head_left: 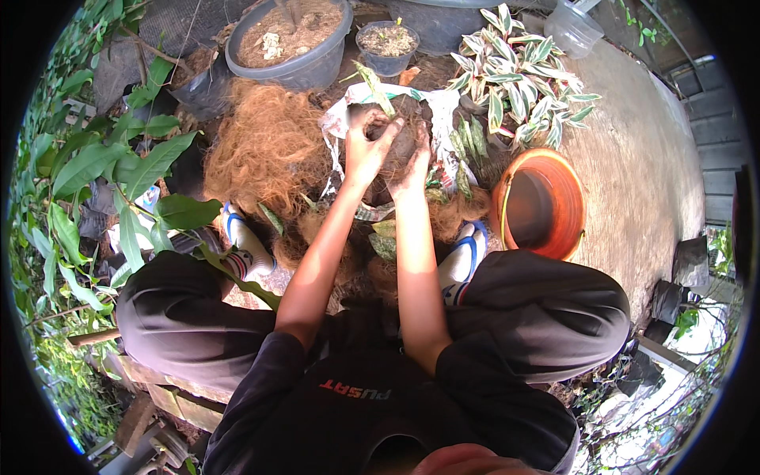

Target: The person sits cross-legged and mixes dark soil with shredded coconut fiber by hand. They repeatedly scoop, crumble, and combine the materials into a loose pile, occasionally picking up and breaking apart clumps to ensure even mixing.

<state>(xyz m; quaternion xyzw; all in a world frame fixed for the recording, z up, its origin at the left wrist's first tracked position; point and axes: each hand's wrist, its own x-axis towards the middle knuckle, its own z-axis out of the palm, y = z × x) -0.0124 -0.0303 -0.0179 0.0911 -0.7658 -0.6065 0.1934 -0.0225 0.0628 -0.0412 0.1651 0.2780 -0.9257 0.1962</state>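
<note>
Both hands cup a dark clump of soil (398, 150) over an opened white plastic sack (335, 127). My left hand (366, 150) curls round its left side, thumb reaching across toward the middle. Against the right side presses my right hand (413, 168), its fingers soiled and pointing away from me. A pale, mottled leaf (374, 85) sticks up just beyond my left fingers; whether its stem sits in the clump is hidden. Several spotted leafy cuttings (469, 141) lie right of the sack. Beneath my forearms are more mottled leaves (383, 241) and fibre-wrapped bundles.
Brown coconut fibre (261, 150) is heaped at left. An orange bucket (575, 202) holding dark liquid stands at right, near a striped-leaf plant (514, 75). Beyond are a large grey pot (317, 67), a small black pot (388, 62) and a clear plastic container (571, 30).
</note>
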